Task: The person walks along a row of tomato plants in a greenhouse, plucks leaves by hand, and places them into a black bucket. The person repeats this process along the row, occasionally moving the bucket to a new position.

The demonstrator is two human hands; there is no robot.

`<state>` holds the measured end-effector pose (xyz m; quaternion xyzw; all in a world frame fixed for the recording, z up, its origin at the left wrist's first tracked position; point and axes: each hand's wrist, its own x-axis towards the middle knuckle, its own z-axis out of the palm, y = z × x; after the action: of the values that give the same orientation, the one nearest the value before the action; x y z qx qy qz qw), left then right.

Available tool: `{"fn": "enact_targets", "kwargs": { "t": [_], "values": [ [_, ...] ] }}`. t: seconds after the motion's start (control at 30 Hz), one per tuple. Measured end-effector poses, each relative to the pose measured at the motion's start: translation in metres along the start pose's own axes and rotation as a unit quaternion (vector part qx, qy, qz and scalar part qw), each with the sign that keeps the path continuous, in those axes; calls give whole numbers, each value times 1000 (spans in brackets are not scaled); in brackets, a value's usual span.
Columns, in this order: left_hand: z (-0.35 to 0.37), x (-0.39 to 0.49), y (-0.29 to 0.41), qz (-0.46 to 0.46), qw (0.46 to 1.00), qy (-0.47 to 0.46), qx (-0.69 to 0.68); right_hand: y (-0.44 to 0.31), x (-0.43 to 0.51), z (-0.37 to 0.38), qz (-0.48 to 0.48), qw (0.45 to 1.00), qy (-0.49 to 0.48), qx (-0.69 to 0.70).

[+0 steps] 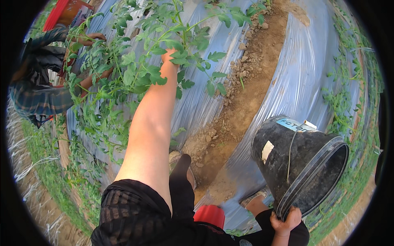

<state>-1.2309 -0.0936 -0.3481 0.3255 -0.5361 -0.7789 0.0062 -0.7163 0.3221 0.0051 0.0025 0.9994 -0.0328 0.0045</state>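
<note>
My left hand [170, 56] reaches into a tomato plant [147, 72] in front of me. Leaves cover most of its fingers, so whether they grip a stem is hidden. Low on the right, my right hand [287, 220] grips the rim of a black plastic bucket [277, 153]. The bucket lies tilted on its side, its mouth turned towards the lower right. Its visible inner wall is dark and dusty. A thin wire handle [291, 156] hangs across its outside, which also bears a printed label.
Plastic mulch film [295, 70] covers the beds on both sides of a soil furrow [258, 70]. At the left, a co-worker's plaid sleeve [43, 100] and hands [95, 37] are among the plants. Behind stands an orange-red bucket [72, 12]. A red plastic object [211, 215] is between my legs.
</note>
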Motion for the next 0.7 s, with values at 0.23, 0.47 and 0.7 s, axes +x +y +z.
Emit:
{"fn": "enact_targets", "kwargs": {
  "t": [0.23, 0.47, 0.7],
  "values": [
    [16, 4, 33, 287, 884, -38, 367, 3, -2, 2, -10, 1000, 2, 8],
    [21, -1, 17, 305, 797, 35, 520, -1, 1, 0, -1, 1000, 8, 5],
    [5, -17, 16, 257, 909, -81, 316, 0, 1, 3, -1, 1000, 14, 12]
  ]
}}
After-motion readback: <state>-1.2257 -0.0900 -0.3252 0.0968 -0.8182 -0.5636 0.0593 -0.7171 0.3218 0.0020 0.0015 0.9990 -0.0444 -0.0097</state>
